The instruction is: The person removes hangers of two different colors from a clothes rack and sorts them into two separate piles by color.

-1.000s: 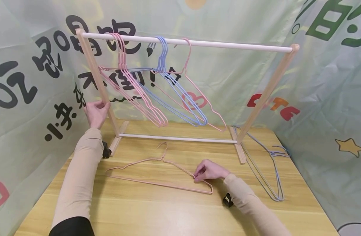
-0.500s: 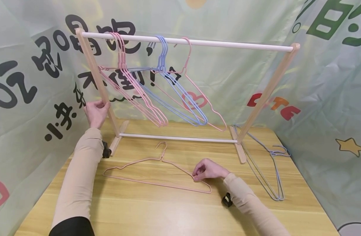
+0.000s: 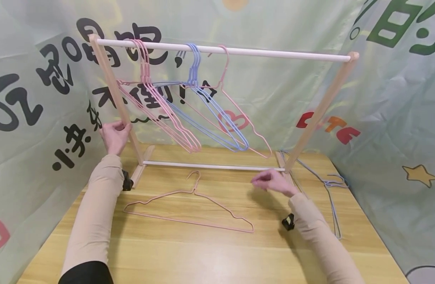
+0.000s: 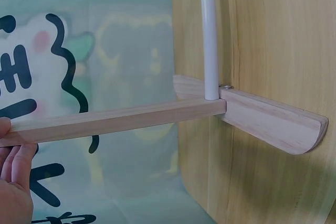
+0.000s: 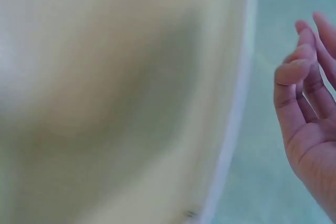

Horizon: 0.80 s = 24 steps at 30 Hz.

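Observation:
My left hand pinches the left wooden upright of a hanging rack; the left wrist view shows its fingers against the wood. My right hand is in the air in front of the rack's lower rail, its fingers loosely bent with nothing between them, as the right wrist view also shows. A pink hanger lies flat on the table, hook pointing at the rack. From the white top rail hang several pink hangers, several blue hangers and a single pink hanger.
Blue hangers lie on the table at the right, beyond the rack's right foot. The white lower rail runs low across the back. A printed cloth encloses the back and sides.
My right hand has let go of the pink hanger on the table and moved up and right toward the lower rail. Earlier that hanger slid slightly left. My left hand stays on the upright.

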Motion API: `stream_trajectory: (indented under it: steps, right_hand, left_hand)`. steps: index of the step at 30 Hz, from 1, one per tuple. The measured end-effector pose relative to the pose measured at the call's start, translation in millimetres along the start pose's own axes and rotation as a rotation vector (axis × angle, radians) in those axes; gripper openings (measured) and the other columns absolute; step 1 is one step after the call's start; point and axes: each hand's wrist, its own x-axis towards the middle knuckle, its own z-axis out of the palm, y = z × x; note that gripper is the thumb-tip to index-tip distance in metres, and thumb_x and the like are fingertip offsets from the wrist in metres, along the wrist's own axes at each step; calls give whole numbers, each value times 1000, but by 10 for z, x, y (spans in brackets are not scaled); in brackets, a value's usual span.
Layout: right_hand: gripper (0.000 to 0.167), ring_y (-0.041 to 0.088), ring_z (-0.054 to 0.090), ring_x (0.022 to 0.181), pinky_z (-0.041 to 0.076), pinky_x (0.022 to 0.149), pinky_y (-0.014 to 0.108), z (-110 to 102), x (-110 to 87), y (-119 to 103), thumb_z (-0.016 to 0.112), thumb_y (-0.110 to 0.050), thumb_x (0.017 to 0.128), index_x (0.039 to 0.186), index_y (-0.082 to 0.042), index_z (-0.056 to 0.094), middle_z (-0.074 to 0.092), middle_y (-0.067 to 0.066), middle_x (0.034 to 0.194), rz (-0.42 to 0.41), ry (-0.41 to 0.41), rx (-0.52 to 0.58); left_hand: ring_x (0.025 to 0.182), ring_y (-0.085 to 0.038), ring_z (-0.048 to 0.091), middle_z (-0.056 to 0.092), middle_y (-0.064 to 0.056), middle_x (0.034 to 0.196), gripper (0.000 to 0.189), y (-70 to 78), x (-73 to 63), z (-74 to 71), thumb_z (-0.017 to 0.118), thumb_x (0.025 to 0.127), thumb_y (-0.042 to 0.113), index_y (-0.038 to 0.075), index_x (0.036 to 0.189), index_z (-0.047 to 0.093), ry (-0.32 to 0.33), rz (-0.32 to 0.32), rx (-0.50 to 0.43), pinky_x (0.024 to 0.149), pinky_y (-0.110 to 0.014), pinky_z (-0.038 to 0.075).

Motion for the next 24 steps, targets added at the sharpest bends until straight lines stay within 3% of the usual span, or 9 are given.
stream_trajectory:
  steps: [3, 6, 9, 12, 16, 21, 24]
  right_hand:
    - [27, 6, 56, 63, 52, 62, 27, -232, 60, -203, 64, -7, 96, 115, 12, 68, 70, 1, 77, -24, 98, 37]
    - [16, 5, 56, 63, 50, 63, 25, -385, 116, -425, 63, -6, 97, 104, -2, 76, 67, -8, 70, -61, 166, 85]
    - [15, 6, 55, 62, 48, 63, 24, -476, 163, -639, 62, -7, 98, 98, -13, 76, 64, -7, 67, -102, 198, 131]
    - [15, 6, 55, 64, 49, 63, 23, -547, 188, -816, 61, -9, 99, 102, -9, 76, 65, -6, 69, -151, 201, 161]
    - [16, 5, 58, 67, 51, 67, 20, -618, 205, -991, 61, -12, 100, 101, -15, 77, 69, -7, 75, -173, 209, 195]
    - [18, 4, 67, 77, 58, 77, 19, -652, 222, -1127, 58, -13, 101, 105, -12, 76, 75, -5, 87, -183, 216, 307]
    - [19, 5, 67, 78, 58, 75, 19, -643, 239, -1169, 58, -16, 102, 105, -9, 76, 76, -4, 89, -196, 205, 370]
  left_hand:
    - [114, -29, 64, 71, -23, 109, 29, 3, 3, -13, 72, 89, 18, 3, 114, 75, 1, -1, 2, 113, -36, 39]
    - [116, -28, 63, 71, -22, 109, 29, 6, 0, -22, 72, 90, 18, 3, 115, 75, -7, -9, 2, 113, -37, 37]
    - [117, -29, 62, 71, -22, 109, 29, 9, -4, -25, 72, 90, 18, 3, 115, 75, -9, -13, 0, 113, -38, 36]
    - [116, -28, 63, 71, -22, 109, 29, 14, -5, -24, 72, 90, 19, 3, 114, 75, -7, -16, 3, 113, -37, 36]
    - [117, -28, 64, 70, -22, 110, 30, 17, -4, -17, 71, 90, 19, 3, 115, 74, -8, -17, 3, 114, -35, 37]
    - [121, -27, 61, 70, -21, 109, 30, 7, 0, -19, 72, 90, 18, 3, 115, 74, -11, -17, -4, 116, -35, 34]
    - [123, -27, 59, 71, -18, 106, 29, -6, 7, -23, 72, 89, 18, 3, 114, 75, -13, -17, -8, 117, -36, 31]
